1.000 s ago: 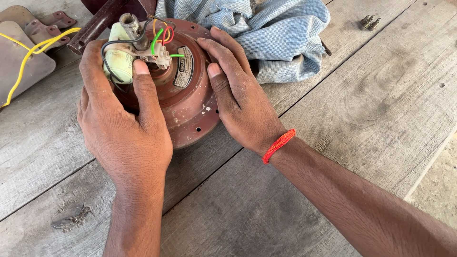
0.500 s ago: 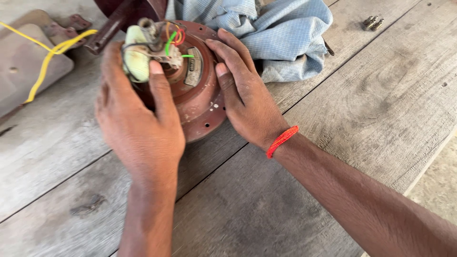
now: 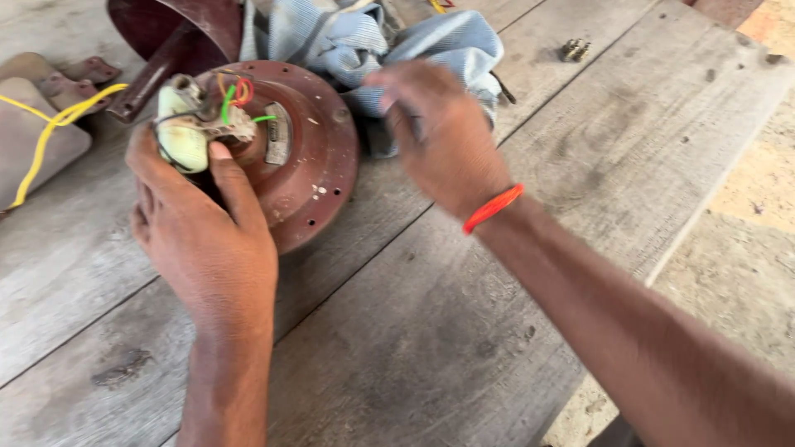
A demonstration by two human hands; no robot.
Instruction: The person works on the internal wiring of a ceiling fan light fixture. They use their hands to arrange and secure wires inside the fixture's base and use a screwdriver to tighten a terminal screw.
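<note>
The left hand (image 3: 203,240) is gripping the near edge of a round reddish-brown motor housing (image 3: 310,165), with its thumb lying up along the top face and its fingers wrapping under the rim on the far left side. The thumb tip is pressing against a pale, cream-coloured capacitor block (image 3: 182,132) that is sitting at the housing's centre, where short red, green and orange wires (image 3: 236,95) are curling out of it. The housing is resting on the desk (image 3: 397,331), tilted a little toward the camera, with small holes showing around its flange.

The right hand (image 3: 443,136) is hovering just beside the housing's right edge, blurred by motion; its fingers are curling loosely and it is holding nothing that can be made out. It is passing over a crumpled light-blue cloth (image 3: 373,50) that is lying behind and to the right of the housing, touching it. An orange band (image 3: 493,207) is circling the right wrist.

Further out, a dark maroon fan blade (image 3: 174,33) is lying behind the housing at the top left, its arm angling down toward the rim. At the far left a beige blade (image 3: 33,141) is resting flat with a yellow wire (image 3: 50,132) trailing across it. A small metal bolt (image 3: 575,50) is sitting alone on the grey weathered planks of the desk, well apart from the hands, at the upper right. Sandy ground (image 3: 745,207) is showing past the desk's right edge
</note>
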